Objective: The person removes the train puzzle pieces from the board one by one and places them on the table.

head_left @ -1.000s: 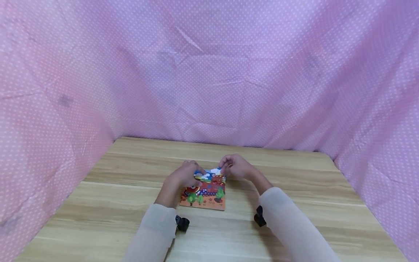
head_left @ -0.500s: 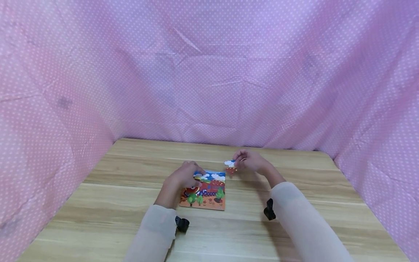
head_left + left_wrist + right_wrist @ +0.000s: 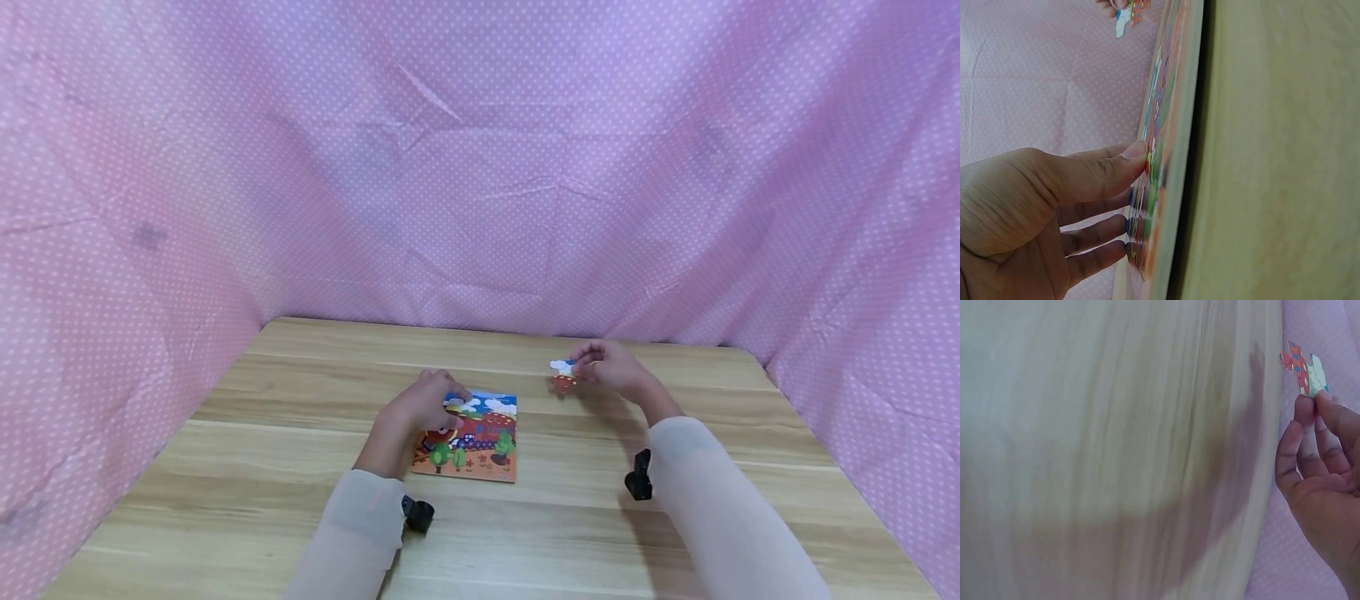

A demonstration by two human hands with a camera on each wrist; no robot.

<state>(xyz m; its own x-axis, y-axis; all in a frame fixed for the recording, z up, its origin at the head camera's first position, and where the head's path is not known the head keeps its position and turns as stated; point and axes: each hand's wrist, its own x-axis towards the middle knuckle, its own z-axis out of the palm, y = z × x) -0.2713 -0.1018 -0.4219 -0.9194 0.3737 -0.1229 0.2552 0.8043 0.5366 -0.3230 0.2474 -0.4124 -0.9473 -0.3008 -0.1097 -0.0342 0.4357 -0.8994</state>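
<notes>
A square jigsaw puzzle (image 3: 483,460) with a bright printed scene lies flat on the wooden table. My left hand (image 3: 422,405) rests on its left part; in the left wrist view the thumb and fingertips of that hand (image 3: 1054,200) touch the puzzle's face (image 3: 1163,169), fingers fairly straight. To the right of the puzzle, my right hand (image 3: 615,371) pinches a puzzle piece (image 3: 562,378) above the tabletop. The right wrist view shows this piece (image 3: 1304,370), red and yellow with a white cloud, between thumb and index finger of the right hand (image 3: 1329,469).
The wood-grain table (image 3: 247,450) reaches back to a pink polka-dot cloth (image 3: 480,217) that hangs behind it and at both sides. A small black device (image 3: 417,514) is strapped to the left wrist and another black device (image 3: 639,475) to the right.
My right hand has lifted the piece from the puzzle's upper right corner and carried it to the right. Under it the board shows a printed picture. The left hand stays in place.
</notes>
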